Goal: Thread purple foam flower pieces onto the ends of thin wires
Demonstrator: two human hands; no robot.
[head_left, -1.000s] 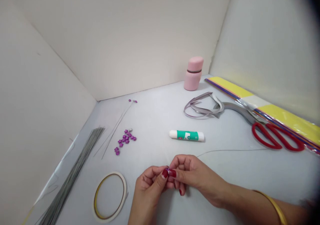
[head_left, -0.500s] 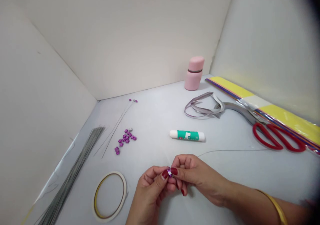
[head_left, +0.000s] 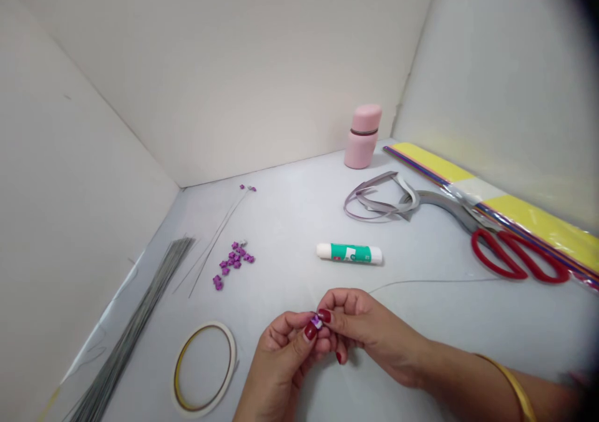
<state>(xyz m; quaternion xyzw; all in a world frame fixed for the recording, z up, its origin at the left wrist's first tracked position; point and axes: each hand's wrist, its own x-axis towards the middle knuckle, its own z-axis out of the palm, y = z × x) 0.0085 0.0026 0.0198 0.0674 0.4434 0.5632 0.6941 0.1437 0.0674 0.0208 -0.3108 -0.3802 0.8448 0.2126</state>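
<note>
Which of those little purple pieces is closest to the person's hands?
The purple piece pinched between the fingertips of the left hand and right hand. The others lie apart in a loose cluster on the table, untouched.

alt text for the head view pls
The left hand and right hand pinch a small purple flower on a thin wire; nearby lie a glue stick, more purple flowers, a wire bundle, tape and red scissors.
</note>
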